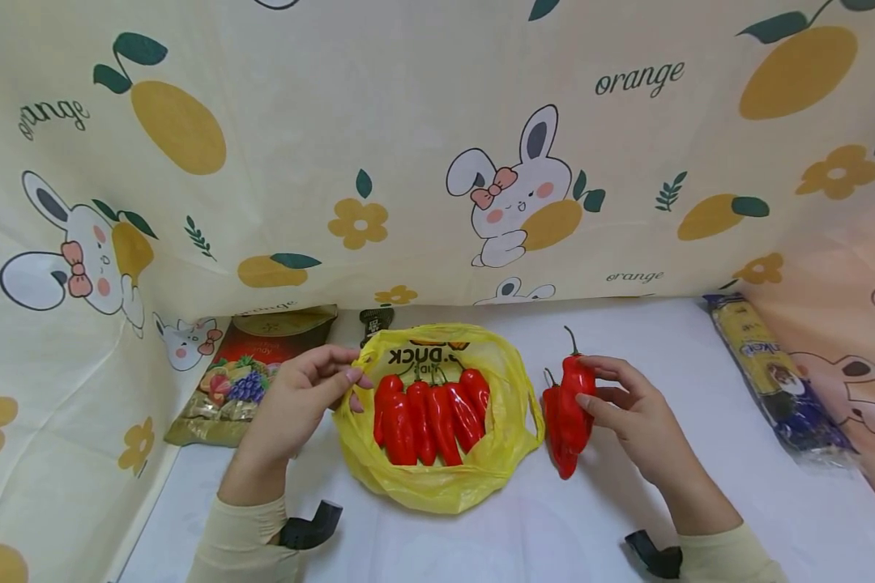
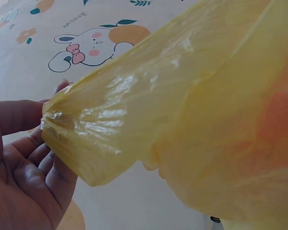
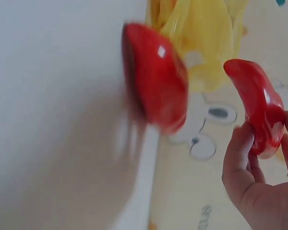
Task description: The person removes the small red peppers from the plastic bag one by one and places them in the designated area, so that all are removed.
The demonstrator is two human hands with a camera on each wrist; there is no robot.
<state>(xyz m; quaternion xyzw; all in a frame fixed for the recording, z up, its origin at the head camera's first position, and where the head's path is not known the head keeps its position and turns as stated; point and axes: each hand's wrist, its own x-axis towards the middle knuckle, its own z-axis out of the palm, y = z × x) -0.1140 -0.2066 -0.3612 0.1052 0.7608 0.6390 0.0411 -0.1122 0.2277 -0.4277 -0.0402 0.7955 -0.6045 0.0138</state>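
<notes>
A yellow plastic bag (image 1: 437, 494) lies open in the middle, with several red chili peppers (image 1: 441, 421) side by side inside. My left hand (image 1: 313, 385) pinches the bag's left edge between thumb and fingers; in the left wrist view the gathered plastic (image 2: 62, 122) fans out from the fingertips. To the right of the bag, my right hand (image 1: 638, 417) holds one red chili pepper (image 1: 574, 405) upright, stem up. Another red chili pepper (image 1: 552, 417) is just left of it; in the right wrist view this second pepper (image 3: 158, 76) lies on the white table, apart from the held one.
A red and gold candy packet (image 1: 241, 356) leans at the back left, partly behind my left arm. A small black packet (image 1: 375, 321) stands behind the bag. At the far right lies a blue and yellow packet (image 1: 780, 376). A printed cloth (image 1: 408, 162) rises behind the white table (image 1: 481, 542).
</notes>
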